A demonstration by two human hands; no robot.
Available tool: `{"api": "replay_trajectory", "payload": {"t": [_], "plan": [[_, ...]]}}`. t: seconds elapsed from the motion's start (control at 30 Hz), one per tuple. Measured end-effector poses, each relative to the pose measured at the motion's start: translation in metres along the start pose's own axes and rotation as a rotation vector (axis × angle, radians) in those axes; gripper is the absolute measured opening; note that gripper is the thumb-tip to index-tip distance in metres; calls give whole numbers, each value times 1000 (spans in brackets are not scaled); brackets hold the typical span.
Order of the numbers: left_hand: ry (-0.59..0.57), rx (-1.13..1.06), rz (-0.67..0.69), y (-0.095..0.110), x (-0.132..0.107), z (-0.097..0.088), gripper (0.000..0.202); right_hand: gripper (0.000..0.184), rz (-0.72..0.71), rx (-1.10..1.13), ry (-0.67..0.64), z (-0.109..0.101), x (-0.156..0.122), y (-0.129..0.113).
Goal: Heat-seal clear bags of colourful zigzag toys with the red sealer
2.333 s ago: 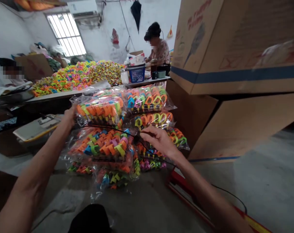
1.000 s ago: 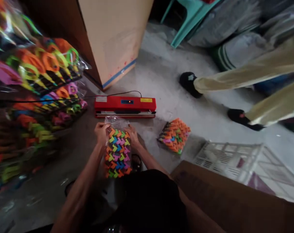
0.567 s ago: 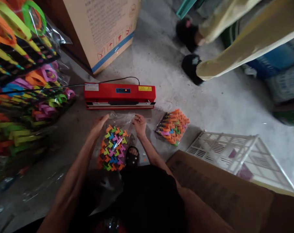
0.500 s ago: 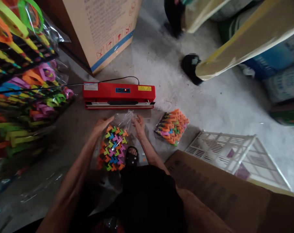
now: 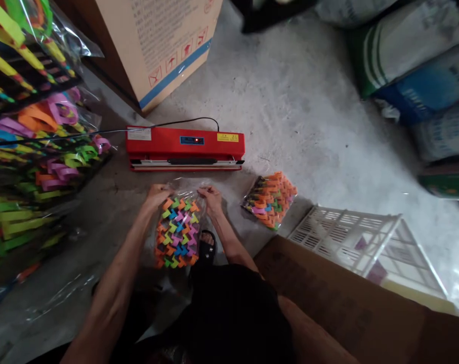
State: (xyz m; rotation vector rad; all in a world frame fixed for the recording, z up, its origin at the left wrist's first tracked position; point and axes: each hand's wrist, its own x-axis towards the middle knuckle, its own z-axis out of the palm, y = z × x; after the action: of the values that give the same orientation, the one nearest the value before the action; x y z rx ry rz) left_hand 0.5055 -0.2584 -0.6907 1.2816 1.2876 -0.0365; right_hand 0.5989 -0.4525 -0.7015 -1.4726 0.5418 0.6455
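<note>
A clear plastic bag of small multicoloured plastic pieces (image 5: 177,232) stands on the concrete floor just in front of me. My left hand (image 5: 156,194) pinches the bag's open top at its left corner, and my right hand (image 5: 210,196) pinches the right corner. A red heat sealer (image 5: 184,147) lies on the floor just beyond the bag's mouth, its cable running off to the left. A second filled bag (image 5: 269,198) lies on the floor to the right.
Stacked bags of coloured plastic toys (image 5: 35,131) fill the left. A cardboard box (image 5: 159,45) stands behind the sealer. A white plastic crate (image 5: 362,242) and a brown carton (image 5: 328,298) sit at right. Sacks (image 5: 411,65) lie at top right.
I turned from the stacked bags down to the floor. My hands closed on the top corners of the bag. The person in yellow trousers walked out of view.
</note>
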Motion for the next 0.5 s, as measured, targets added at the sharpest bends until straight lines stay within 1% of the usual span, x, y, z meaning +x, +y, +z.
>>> {"api": "replay_trajectory", "payload": {"t": [0.03, 0.1, 0.17, 0.2, 0.23, 0.27, 0.33, 0.4, 0.43, 0.47, 0.5], "plan": [[17, -2, 2, 2, 1, -1, 29, 33, -11, 20, 26, -1, 2, 1], [122, -71, 27, 6, 3, -3, 27, 38, -29, 51, 57, -4, 7, 0], [242, -205, 55, 7, 6, -7, 32, 42, -42, 56, 58, -8, 13, -5], [279, -274, 66, 7, 7, -10, 34, 43, -43, 51, 57, -10, 16, -8], [288, -324, 70, 7, 8, -11, 37, 42, -39, 47, 59, -13, 18, -11], [267, -343, 58, 6, 8, -13, 39, 41, -27, 44, 62, -14, 19, -14], [162, -298, -28, 3, 8, -12, 43, 36, 33, 15, 40, -16, 19, -17], [42, -213, -124, 1, 7, -7, 46, 30, 115, -41, -25, -12, 18, -18], [3, -187, -147, 2, 8, -3, 44, 28, 143, -70, -56, -9, 18, -17], [-14, -178, -149, 3, 9, 2, 40, 25, 147, -87, -72, -6, 18, -17], [-7, -183, -126, 5, 11, 7, 37, 23, 126, -91, -62, -2, 20, -18]]}}
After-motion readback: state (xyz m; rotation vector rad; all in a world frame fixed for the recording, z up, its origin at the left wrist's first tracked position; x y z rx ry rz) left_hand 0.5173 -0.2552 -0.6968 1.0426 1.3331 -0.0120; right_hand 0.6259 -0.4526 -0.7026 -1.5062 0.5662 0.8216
